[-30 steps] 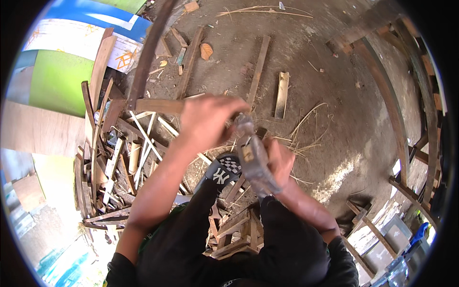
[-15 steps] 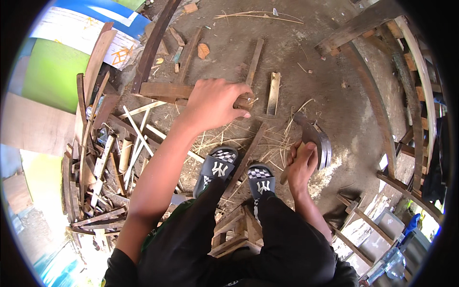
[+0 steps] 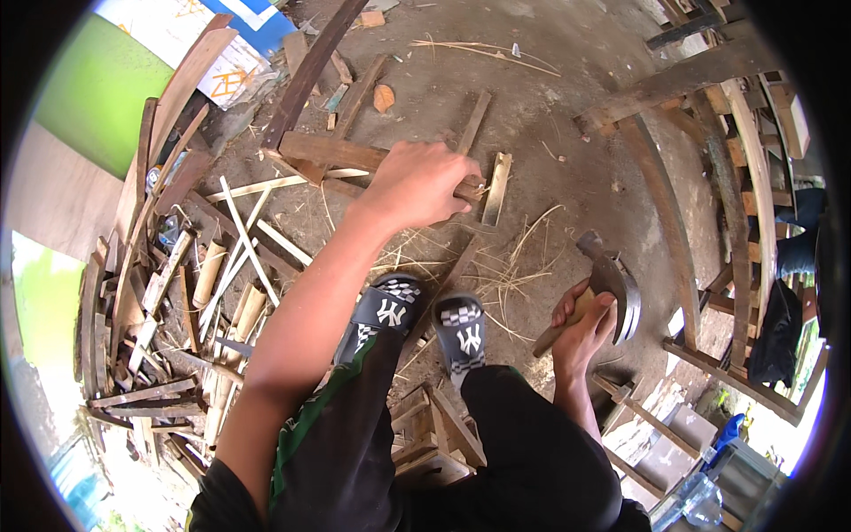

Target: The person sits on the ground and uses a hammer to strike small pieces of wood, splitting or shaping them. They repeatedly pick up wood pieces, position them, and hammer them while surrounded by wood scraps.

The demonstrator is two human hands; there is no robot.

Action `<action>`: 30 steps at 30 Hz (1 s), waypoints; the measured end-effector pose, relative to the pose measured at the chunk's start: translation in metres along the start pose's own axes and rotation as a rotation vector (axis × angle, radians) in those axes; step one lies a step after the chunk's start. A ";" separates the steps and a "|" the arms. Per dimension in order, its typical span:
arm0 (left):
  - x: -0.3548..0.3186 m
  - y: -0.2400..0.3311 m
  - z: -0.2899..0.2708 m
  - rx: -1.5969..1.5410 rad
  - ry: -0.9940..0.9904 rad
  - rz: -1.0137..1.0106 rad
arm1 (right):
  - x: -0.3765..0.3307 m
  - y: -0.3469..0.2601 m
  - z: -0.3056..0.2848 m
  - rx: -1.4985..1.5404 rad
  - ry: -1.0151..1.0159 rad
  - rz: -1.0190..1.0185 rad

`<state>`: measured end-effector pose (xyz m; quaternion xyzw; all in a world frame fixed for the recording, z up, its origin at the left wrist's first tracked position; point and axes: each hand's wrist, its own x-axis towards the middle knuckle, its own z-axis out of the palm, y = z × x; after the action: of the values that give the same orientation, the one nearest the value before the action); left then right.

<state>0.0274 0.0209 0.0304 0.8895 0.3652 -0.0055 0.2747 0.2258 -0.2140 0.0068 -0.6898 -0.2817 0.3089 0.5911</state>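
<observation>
head view: the left hand [image 3: 421,184] is closed around the end of a wooden bar [image 3: 332,152], ahead of the sandals [image 3: 388,307]; the right hand [image 3: 583,326] grips a hammer [image 3: 615,285], well apart from it. this looks like bracing; a strike would call for fingers clear. scraps [image 3: 209,273] lie leftward.

Floor [image 3: 532,102] was dull brown, earthen-looking. Green panel [image 3: 102,97], white panel [image 3: 164,35] and blue panel [image 3: 253,25] filled upper left, pale wood panel [image 3: 64,195] beside green one. Timber framework [image 3: 755,177] lined right side. Daylight glared along lower left edge.
</observation>
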 end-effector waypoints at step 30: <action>-0.014 -0.006 0.013 -0.253 0.243 0.242 | 0.027 -0.041 0.040 -0.225 -0.318 -0.127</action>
<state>0.0156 0.0091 0.0187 0.8795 0.2838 0.1809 0.3366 0.2118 -0.1618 0.0408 -0.6747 -0.4474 0.3427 0.4767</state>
